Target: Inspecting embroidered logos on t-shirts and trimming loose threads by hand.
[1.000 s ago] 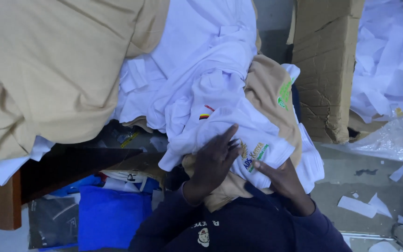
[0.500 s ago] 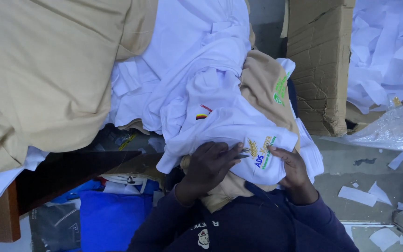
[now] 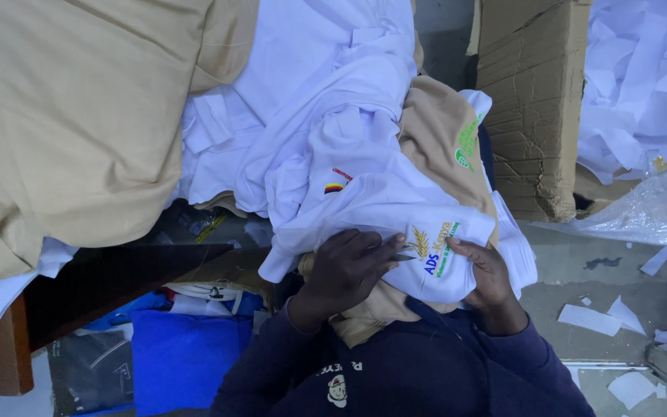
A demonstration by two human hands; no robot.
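Item: white shirt (image 3: 395,208), printed emblem near one edge, lying over my lap on top of a beige garment (image 3: 441,135).

Left hand (image 3: 345,266): fingers curled down onto the white cloth beside the emblem, gripping a small dark pointed tool (image 3: 404,257); I cannot tell what kind. Its tip rests at the edge of the print.

Right hand (image 3: 482,270): fingers partly closed, pinching the cloth under and beside the emblem and holding that patch taut.

Step in hand, as I judge it: working at the print with the tool tip while the other hand stretches the fabric. The next move would call for small, shallow strokes along the print and steady tension from the right hand.

Surroundings: a heap of white garments (image 3: 310,93) piled directly ahead, touching the shirt; a large beige cloth (image 3: 71,123) hanging over the left; a cardboard box (image 3: 534,108) close on the right; white paper scraps (image 3: 634,69) behind it and more scattered on the floor (image 3: 573,255).

Open room: tight. The heap crowds the front and the box hems in the right; only the floor to the lower right gives free space.
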